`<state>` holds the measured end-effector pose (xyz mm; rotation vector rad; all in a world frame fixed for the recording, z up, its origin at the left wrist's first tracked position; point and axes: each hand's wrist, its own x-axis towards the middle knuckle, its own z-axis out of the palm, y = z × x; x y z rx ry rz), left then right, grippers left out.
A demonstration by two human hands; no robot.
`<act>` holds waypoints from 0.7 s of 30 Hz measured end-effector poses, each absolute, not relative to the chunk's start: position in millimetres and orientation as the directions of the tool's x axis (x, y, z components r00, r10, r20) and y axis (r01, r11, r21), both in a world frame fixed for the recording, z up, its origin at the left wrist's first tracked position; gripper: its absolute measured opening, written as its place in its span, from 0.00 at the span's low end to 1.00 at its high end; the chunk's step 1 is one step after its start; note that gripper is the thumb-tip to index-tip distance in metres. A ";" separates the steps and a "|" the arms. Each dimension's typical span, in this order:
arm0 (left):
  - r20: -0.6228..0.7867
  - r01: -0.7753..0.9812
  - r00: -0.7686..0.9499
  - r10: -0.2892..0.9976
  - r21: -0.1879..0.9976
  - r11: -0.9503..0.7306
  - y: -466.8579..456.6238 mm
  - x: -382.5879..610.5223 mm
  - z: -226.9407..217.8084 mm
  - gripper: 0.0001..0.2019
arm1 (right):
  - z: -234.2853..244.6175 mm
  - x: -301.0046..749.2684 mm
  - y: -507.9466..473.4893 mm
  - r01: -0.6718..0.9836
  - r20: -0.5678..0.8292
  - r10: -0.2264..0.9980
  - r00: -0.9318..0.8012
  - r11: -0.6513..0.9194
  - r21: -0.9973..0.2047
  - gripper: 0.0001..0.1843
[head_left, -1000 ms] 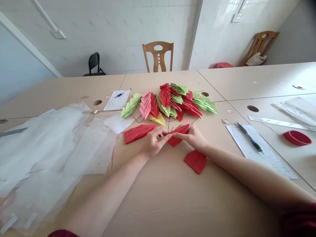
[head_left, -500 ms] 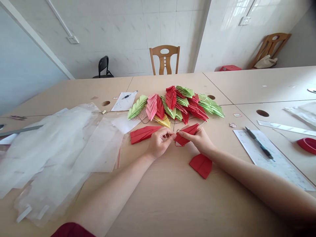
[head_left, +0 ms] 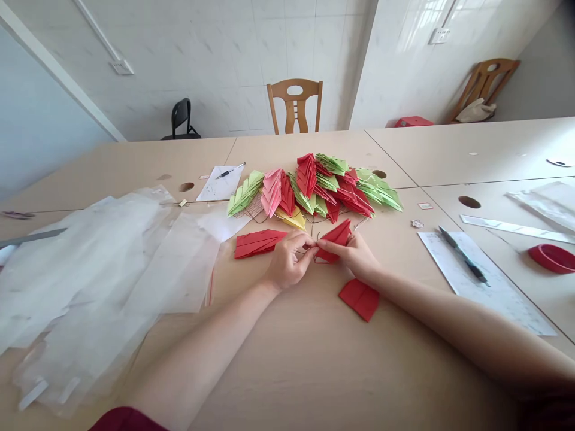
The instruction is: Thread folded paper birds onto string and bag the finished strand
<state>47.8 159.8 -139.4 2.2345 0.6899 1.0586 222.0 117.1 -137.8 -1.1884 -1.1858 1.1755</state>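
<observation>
My right hand (head_left: pixel 357 256) grips a red folded paper leaf (head_left: pixel 336 237) just above the table. My left hand (head_left: pixel 290 262) pinches at the leaf's left tip, where a thin string shows; fingertips of both hands meet there. Another red pleated leaf (head_left: pixel 258 242) lies flat to the left of my left hand. A small red folded piece (head_left: pixel 359 298) lies on the table under my right wrist. Behind the hands sits a pile of folded paper leaves (head_left: pixel 323 188) in red, green, pink and yellow.
Clear plastic bags (head_left: pixel 99 281) spread over the left of the table. A paper sheet with a pen (head_left: pixel 465 263) lies to the right, beyond it a ruler (head_left: pixel 512 226) and a red lid (head_left: pixel 552 258). Another sheet with a pen (head_left: pixel 222 179) lies far left. Chairs stand behind.
The hands stay together on the red leaf, its tip now raised slightly. The view shifted a little; nothing was picked up or put down.
</observation>
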 end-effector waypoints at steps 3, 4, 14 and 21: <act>0.487 0.209 0.543 0.684 0.710 -0.672 159.3 46.6 -139.6 0.06 | -131.9 225.9 114.6 0.011 0.045 0.998 0.033 0.045 -0.999 0.21; 0.486 0.211 0.515 0.706 0.726 -0.654 159.9 45.8 -139.9 0.07 | -128.9 227.6 113.8 0.041 0.076 0.997 0.013 0.076 -0.996 0.21; 0.732 0.388 0.312 0.605 0.483 -0.785 154.5 41.7 -141.1 0.18 | -136.3 233.8 117.1 0.291 0.204 0.976 0.072 0.175 -0.940 0.18; 0.614 0.408 0.586 0.529 0.340 -0.847 142.1 50.5 -142.5 0.27 | -135.3 223.1 108.9 0.467 0.410 0.911 0.045 0.344 -0.815 0.11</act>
